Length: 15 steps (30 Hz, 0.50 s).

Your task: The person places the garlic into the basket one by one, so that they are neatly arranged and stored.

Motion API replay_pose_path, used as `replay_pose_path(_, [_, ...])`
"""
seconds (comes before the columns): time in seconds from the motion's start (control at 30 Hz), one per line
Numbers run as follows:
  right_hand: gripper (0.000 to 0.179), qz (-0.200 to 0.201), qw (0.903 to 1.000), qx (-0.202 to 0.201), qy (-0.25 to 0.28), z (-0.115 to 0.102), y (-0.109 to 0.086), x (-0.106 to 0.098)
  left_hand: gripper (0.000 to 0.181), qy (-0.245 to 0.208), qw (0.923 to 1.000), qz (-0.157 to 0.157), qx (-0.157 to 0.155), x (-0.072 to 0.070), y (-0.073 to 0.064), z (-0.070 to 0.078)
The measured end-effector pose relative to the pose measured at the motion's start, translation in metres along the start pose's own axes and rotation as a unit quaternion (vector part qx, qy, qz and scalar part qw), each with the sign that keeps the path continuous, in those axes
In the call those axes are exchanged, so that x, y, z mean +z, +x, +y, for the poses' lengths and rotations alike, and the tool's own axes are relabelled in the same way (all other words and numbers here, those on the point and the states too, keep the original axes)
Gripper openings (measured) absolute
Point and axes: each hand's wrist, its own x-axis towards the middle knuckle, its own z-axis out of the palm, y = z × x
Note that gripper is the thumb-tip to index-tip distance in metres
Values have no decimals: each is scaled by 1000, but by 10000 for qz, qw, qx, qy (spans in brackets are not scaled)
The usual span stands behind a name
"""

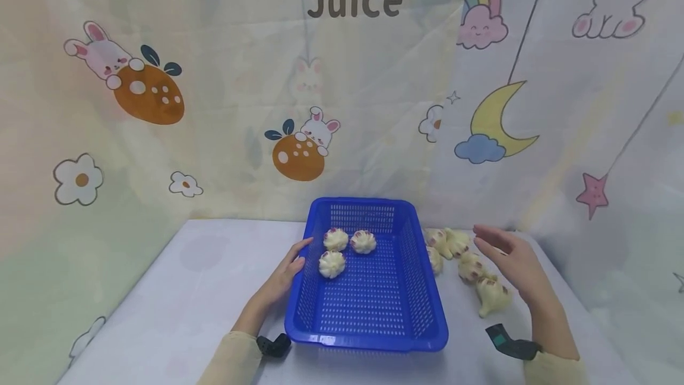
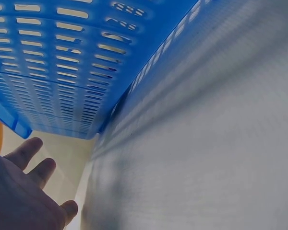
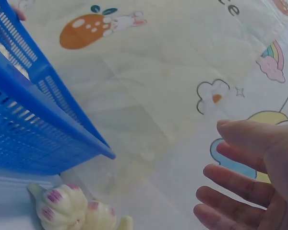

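An angular black plastic wrist unit (image 1: 523, 348), bent like an elbow, sits on the right wrist, with a small green rectangular patch (image 1: 499, 336) near its free end. Just below that unit lies a plain pale cream fabric sleeve (image 1: 556, 372); above the unit, the right hand (image 1: 517, 261) is bare. Well to the unit's left, a matching cream left sleeve (image 1: 233, 359) bears a dark angular plastic device (image 1: 274, 346) by its cuff, and the left hand (image 1: 283, 275) is likewise bare.

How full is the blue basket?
Partly full: the blue basket holds three garlic bulbs, while its near end is bare.
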Motion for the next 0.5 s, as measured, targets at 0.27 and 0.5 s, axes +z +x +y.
replay_pose_path(0.27, [65,-142,9997,168,-122,15,-1,-11,49,-31,10000,11,47,0,-1,1])
replay_pose_path(0.5, [68,-364,9981,444,-234,26,-2,-14,49,-83,9999,-54,-38,0,0,2])
